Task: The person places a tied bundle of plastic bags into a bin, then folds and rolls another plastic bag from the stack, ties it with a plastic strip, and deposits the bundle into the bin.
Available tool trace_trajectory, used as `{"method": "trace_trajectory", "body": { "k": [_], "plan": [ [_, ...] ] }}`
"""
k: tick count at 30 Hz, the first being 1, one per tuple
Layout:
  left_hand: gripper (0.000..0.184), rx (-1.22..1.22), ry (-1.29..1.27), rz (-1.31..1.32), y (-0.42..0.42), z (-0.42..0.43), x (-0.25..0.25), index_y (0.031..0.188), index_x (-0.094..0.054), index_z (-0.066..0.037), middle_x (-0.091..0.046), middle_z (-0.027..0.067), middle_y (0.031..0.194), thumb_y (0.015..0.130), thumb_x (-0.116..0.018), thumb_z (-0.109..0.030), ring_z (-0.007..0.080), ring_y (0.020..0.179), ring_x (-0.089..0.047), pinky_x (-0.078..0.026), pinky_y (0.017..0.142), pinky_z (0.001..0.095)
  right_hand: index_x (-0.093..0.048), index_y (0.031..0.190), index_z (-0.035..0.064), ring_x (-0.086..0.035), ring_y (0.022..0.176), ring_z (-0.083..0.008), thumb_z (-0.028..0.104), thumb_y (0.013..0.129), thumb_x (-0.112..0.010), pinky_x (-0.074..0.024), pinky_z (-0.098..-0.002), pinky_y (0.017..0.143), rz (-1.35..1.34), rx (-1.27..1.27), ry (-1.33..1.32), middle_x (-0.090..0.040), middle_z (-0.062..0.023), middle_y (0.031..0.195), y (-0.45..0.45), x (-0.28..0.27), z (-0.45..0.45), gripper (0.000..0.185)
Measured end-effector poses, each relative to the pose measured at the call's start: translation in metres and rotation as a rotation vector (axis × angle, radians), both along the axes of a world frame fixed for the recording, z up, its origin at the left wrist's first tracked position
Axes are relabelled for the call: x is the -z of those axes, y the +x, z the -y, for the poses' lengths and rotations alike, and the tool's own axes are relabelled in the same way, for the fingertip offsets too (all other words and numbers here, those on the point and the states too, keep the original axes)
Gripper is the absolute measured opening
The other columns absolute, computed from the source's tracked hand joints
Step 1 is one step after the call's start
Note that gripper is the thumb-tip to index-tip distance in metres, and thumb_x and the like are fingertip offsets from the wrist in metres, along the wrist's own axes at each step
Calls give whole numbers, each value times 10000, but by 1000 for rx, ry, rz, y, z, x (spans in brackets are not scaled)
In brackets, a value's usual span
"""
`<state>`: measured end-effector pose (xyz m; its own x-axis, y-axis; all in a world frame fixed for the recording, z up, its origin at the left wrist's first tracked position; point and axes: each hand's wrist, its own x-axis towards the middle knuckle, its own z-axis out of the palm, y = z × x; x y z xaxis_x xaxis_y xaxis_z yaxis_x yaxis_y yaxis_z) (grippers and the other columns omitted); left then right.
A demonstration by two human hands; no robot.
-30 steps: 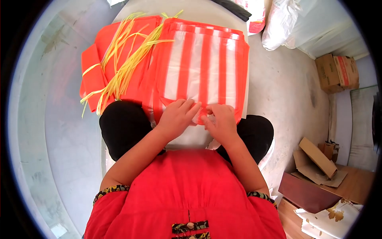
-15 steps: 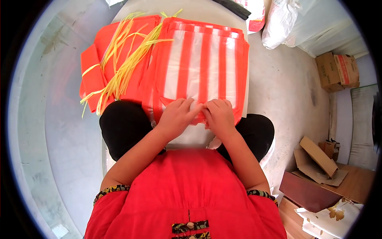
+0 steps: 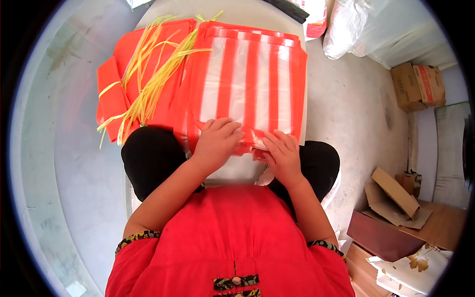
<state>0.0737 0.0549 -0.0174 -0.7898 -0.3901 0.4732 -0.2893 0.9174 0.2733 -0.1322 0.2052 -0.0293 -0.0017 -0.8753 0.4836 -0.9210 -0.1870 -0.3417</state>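
Note:
A stack of red-and-clear striped plastic bags lies flat in front of me, its near edge folded and crinkled. My left hand rests on the near left part of that edge, fingers spread over the plastic. To its right, my right hand lies on the near right part with its fingers stretched out. The thumbs' undersides are hidden. Left of the stack are red sheets, with a bundle of yellow ties lying across them.
The bags rest on a pale table between my knees. Cardboard boxes stand at the far right, and an opened carton lies on a brown surface at the lower right. A white plastic sack is at the back.
My hands, close together half a second ago, are now apart along the near edge. The right hand has moved right and its fingers have spread. The edge between them shows more folded plastic.

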Motion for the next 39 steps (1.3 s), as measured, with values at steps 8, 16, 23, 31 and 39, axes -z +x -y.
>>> {"method": "trace_trajectory", "body": {
  "k": [8,16,23,31,39],
  "plan": [
    [264,152,243,62,3,16,-2,1080,-716,-66,-700,98,1164,818,-725,-90,312,1096,-652,-541,924,440,-764,1126,79,-650,1139,-315,-14,798,-720,-512,-442,979,104,-160,138,-753,-65,1221,-16,-20,25,344],
    [372,84,249,157,10,23,-34,1140,-725,-58,-639,139,1236,774,-787,-72,348,1153,-598,-511,980,439,-748,1055,58,-664,928,-371,89,888,-670,-522,-455,817,384,-190,390,-724,-158,962,-32,-35,49,187],
    [326,83,332,224,19,34,-29,1130,-714,-36,-651,136,1185,806,-709,-3,353,1135,-609,-519,956,434,-753,1135,35,-688,928,-274,82,958,-665,-544,-368,840,447,-169,538,-745,-125,960,-42,-42,55,203],
    [273,-141,790,251,9,72,-37,1202,-685,-5,-682,172,930,943,-682,-91,279,874,-691,-545,797,372,-696,1028,-38,-495,693,-153,194,1013,-655,-466,-326,679,650,5,804,-526,-54,709,-61,-55,92,236],
    [366,-342,841,267,7,96,-46,1246,-674,-62,-709,119,868,903,-744,-168,274,826,-699,-546,761,388,-664,1214,23,-639,855,-221,245,967,-692,-518,-363,788,497,225,692,-677,-132,910,-65,-52,114,333]
  ]
}}
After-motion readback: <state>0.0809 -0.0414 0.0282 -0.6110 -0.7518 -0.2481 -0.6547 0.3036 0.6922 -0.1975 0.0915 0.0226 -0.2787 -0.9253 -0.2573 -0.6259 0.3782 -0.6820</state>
